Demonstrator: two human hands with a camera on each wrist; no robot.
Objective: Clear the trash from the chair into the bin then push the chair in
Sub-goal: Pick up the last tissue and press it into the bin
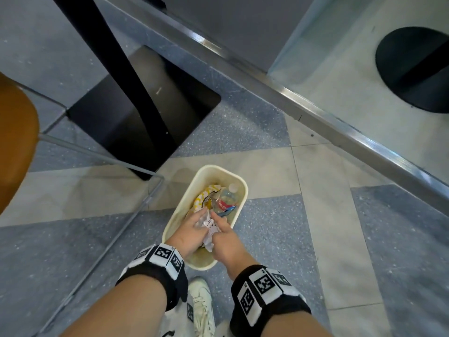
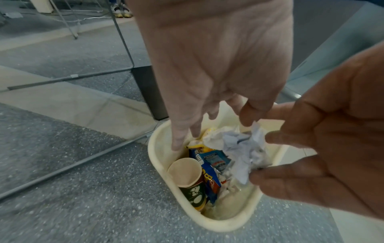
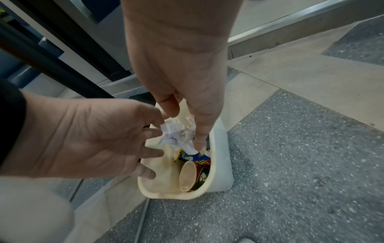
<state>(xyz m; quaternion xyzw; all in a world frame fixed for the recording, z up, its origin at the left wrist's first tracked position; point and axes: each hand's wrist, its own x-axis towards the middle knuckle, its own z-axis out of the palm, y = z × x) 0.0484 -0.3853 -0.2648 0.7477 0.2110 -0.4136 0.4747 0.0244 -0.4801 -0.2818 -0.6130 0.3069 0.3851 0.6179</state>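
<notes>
A cream bin stands on the floor below me. It holds a plastic bottle, a yellow wrapper, a paper cup and a blue snack packet. A crumpled white paper sits over the bin's mouth between both hands. My left hand and right hand touch it with spread, fairly straight fingers, as the left wrist view shows. The chair's brown seat is at the far left, and its metal frame runs past the bin.
A black table post and its square base stand just behind the bin. A metal rail under a glass wall runs diagonally on the right. My white shoe is close to the bin's near end.
</notes>
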